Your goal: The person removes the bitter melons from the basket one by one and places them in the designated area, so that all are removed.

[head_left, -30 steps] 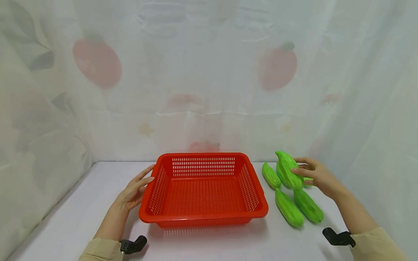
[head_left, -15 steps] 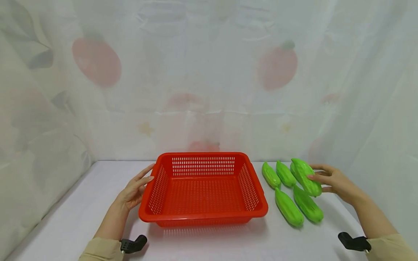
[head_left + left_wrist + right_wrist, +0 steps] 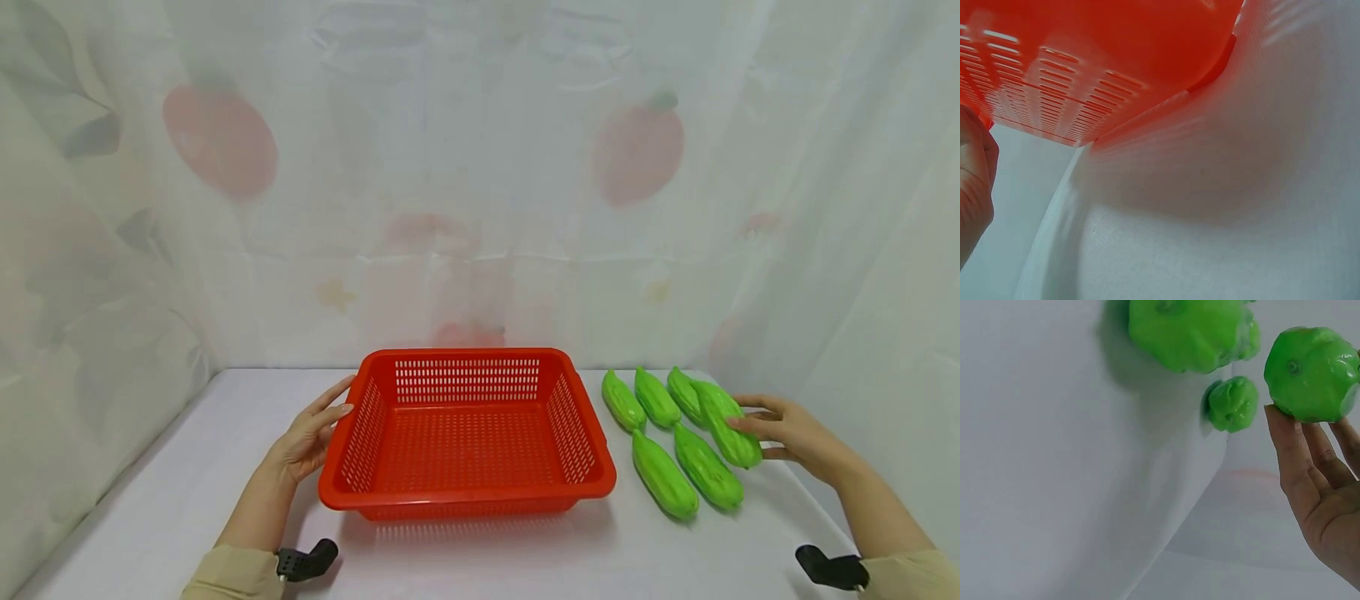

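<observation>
My right hand (image 3: 787,433) holds a glossy green ribbed bitter melon (image 3: 724,427) at the table's right side, gripping its outer side. In the right wrist view, the held melon's (image 3: 1313,374) blunt end faces the camera, with fingers beneath it; it stands apart from the table. Several similar melons lie nearby, including a front one (image 3: 708,468) and a back one (image 3: 684,395) partly hidden behind the held melon. On the left, my left hand (image 3: 307,437) grips the rim of a red plastic basket (image 3: 468,500), which has slotted walls and nothing inside.
Left of the held melon lie more melons (image 3: 663,477), close to the basket's right side. A white cloth covers the table (image 3: 540,554). Behind it hangs a pale curtain (image 3: 465,208) with faded fruit prints, and its folds also border both sides.
My right hand has carried the bitter melon rightward and toward the front, away from the back row, uncovering melons there. The left hand and the basket have stayed in place.
</observation>
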Available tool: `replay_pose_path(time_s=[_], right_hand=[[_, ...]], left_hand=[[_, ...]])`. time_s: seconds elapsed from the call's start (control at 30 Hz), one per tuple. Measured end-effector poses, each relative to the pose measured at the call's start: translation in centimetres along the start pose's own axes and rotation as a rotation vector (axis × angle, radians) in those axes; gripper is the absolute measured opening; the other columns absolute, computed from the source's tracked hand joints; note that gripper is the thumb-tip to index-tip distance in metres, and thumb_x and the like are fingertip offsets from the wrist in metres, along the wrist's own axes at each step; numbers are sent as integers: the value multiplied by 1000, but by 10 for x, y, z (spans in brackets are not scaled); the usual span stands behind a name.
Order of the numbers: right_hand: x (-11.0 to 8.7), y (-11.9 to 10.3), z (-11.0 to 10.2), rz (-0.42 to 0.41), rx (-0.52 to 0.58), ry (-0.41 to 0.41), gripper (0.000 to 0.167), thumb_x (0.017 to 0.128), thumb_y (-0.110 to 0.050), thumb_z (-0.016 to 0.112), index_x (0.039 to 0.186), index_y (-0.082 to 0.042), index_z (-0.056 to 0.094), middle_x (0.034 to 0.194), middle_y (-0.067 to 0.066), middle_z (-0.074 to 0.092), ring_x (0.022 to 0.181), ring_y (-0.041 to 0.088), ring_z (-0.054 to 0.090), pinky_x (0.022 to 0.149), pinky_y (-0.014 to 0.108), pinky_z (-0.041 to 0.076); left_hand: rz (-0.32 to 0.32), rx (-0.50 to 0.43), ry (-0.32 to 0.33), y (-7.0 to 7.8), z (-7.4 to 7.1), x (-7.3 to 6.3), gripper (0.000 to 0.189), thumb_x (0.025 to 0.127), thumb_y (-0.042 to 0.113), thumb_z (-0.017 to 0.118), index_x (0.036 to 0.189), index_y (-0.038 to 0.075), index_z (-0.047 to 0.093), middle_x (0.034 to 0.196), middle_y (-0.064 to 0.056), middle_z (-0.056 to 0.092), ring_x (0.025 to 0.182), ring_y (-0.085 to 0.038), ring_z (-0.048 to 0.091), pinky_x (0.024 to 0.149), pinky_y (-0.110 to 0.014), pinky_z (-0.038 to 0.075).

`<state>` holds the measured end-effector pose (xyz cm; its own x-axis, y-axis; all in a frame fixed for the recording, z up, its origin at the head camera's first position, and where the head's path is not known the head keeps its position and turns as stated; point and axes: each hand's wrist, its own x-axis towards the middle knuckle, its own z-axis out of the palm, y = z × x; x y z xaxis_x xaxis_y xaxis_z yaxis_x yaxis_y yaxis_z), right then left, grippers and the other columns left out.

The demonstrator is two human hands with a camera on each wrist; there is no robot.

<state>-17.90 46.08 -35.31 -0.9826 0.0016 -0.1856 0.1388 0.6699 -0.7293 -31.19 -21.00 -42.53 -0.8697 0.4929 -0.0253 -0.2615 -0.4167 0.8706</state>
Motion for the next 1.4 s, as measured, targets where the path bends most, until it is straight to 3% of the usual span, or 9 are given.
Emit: replay_pose_path(time_s=[0.1, 0.23, 0.33, 0.53, 0.73, 1.0, 1.4], right_hand=[[-1, 7, -2, 12, -8, -12, 75, 102, -37, 52, 152, 8, 20, 148, 38, 36, 106, 1, 59, 91, 46, 58], [-1, 15, -3, 39, 1, -38, 76, 101, -37, 52, 151, 10, 19, 146, 39, 37, 115, 24, 63, 89, 44, 58], [-2, 20, -3, 55, 11, -54, 76, 101, -36, 53, 151, 11, 19, 146, 41, 35, 117, 32, 63, 88, 44, 59], [-2, 26, -2, 89, 2, -73, 76, 100, -37, 55, 149, 12, 22, 142, 41, 39, 115, 32, 63, 87, 44, 59], [1, 32, -1, 158, -3, -70, 80, 97, -40, 58, 148, 12, 26, 137, 37, 47, 111, 28, 62, 86, 44, 59], [3, 38, 2, 201, -2, -64, 81, 96, -42, 60, 147, 12, 27, 140, 40, 38, 112, 32, 56, 84, 42, 59], [6, 39, 8, 208, -23, -57, 80, 97, -42, 57, 146, 14, 27, 142, 43, 34, 113, 36, 61, 83, 41, 59]], left_hand=[[0, -2, 3, 0, 0, 0, 60, 105, 8, 39, 158, 28, 19, 109, 2, 71, 89, -13, 73, 77, -32, 63], [-2, -3, 13, 0, 0, 0, 59, 105, 9, 40, 157, 29, 22, 109, 3, 71, 90, -13, 73, 77, -32, 63], [-4, 1, 14, 0, 0, 0, 60, 105, 9, 41, 158, 29, 21, 108, 3, 71, 89, -13, 73, 77, -31, 63], [-11, -4, 20, 0, 0, 0, 61, 105, 9, 41, 158, 29, 19, 109, 3, 71, 89, -13, 73, 77, -32, 63], [8, -24, -13, 0, 1, -1, 55, 105, 6, 37, 154, 29, 28, 109, 2, 71, 87, -13, 73, 76, -31, 63], [12, -24, -23, 1, 1, -2, 52, 105, 7, 37, 152, 30, 34, 109, 2, 71, 88, -13, 73, 76, -31, 63], [12, -17, -17, 1, 2, -2, 54, 105, 7, 38, 154, 28, 28, 108, 2, 72, 88, -13, 73, 77, -31, 63]])
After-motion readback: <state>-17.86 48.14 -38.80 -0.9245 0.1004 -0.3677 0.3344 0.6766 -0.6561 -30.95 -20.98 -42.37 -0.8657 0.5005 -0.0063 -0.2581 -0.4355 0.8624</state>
